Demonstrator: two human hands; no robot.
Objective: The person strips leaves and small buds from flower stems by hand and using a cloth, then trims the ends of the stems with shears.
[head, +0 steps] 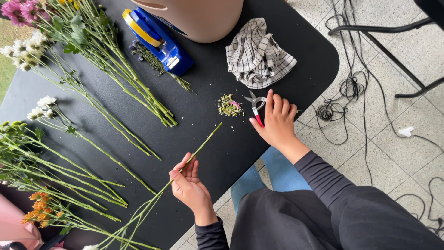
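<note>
My left hand grips a long green flower stem above the near edge of the black table; the stem's cut end points toward the table's right side. My right hand rests over small red-handled snips near the table's right edge, fingers curled around the handles while the blades lie on the tabletop. A little heap of cut stem bits and petals lies just left of the snips.
Bunches of cut flowers lie in rows across the left half: pink, white, orange. A blue tape dispenser, a tan vase and a checked cloth sit at the back. Cables trail on the tiled floor.
</note>
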